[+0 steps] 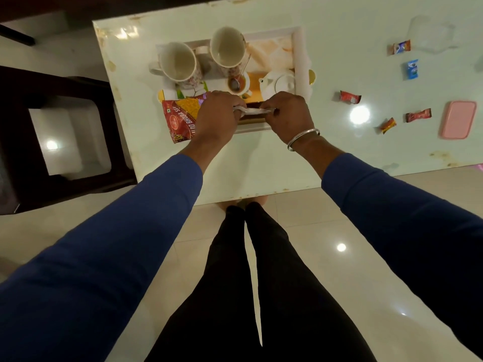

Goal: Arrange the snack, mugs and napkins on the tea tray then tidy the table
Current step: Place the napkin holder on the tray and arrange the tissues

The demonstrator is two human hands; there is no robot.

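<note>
A white tea tray stands on the table. Two floral mugs stand in its far left part, and a small cup with a spoon and a white teapot sit nearer me. A red and yellow snack packet lies across the tray's near left corner. My left hand and my right hand each pinch one end of a folded white napkin over the tray's near edge.
Several small wrapped candies lie scattered on the table's right side. A pink lid or box and a clear plastic container are at the far right. A dark chair stands left of the table.
</note>
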